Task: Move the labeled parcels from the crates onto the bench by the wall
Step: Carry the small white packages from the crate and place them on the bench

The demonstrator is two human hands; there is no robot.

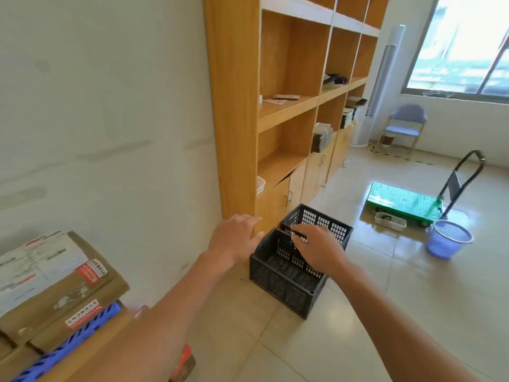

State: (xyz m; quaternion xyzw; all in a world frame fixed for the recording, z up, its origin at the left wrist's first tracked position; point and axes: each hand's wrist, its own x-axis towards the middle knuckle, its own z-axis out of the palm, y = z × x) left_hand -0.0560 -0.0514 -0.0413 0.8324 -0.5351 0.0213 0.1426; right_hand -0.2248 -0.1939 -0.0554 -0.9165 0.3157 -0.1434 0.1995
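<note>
Two black plastic crates stand on the floor beside the wooden shelf unit. The near crate (pixel 283 282) looks empty; the far crate (pixel 327 221) is partly hidden behind my right hand. My right hand (pixel 316 248) hovers over the near crate's far rim with fingers loosely curled, holding nothing. My left hand (pixel 234 238) is spread with relaxed fingers above the floor, left of the crates, also empty. Brown labeled parcels (pixel 55 288) lie stacked at the lower left by the wall, over a blue slatted surface (pixel 68 343).
A tall wooden shelf unit (pixel 237 133) rises just behind the crates. A green platform trolley (pixel 405 202), a small white basket (pixel 389 220) and a purple wastebasket (pixel 447 238) stand on the tiled floor to the right. A chair (pixel 405 125) sits under the window.
</note>
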